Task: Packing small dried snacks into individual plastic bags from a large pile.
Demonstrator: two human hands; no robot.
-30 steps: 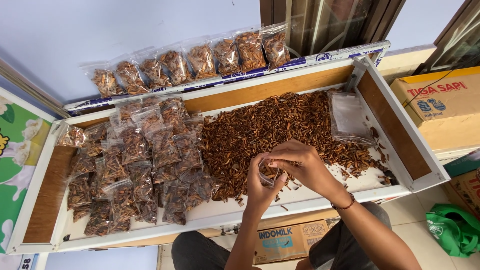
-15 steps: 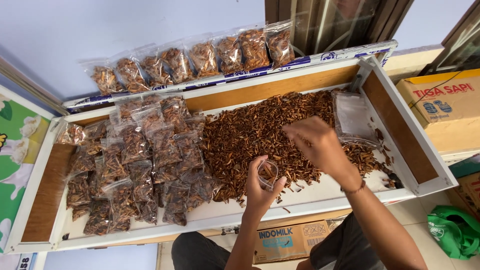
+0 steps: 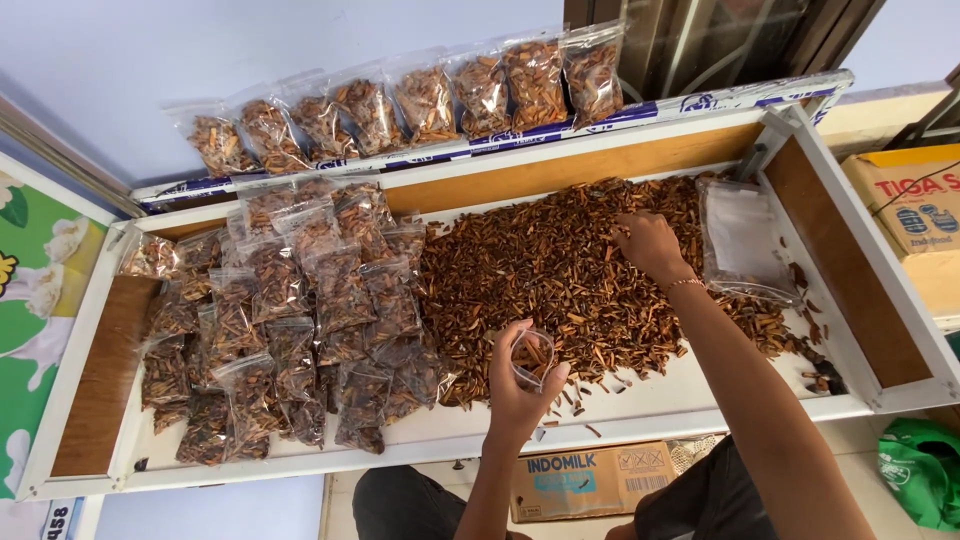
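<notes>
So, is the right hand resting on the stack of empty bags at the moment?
No, the right hand is on the loose brown pile, beside the empty bags.

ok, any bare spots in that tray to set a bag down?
Bare wood at the tray's left end beside the filled bags, and at the right end. A thin white strip runs along the front edge. The middle is crowded with the loose pile.

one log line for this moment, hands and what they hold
left hand: holds small clear bag open | right hand: reaching into brown snack pile | filled bags: heaped left in tray
</notes>
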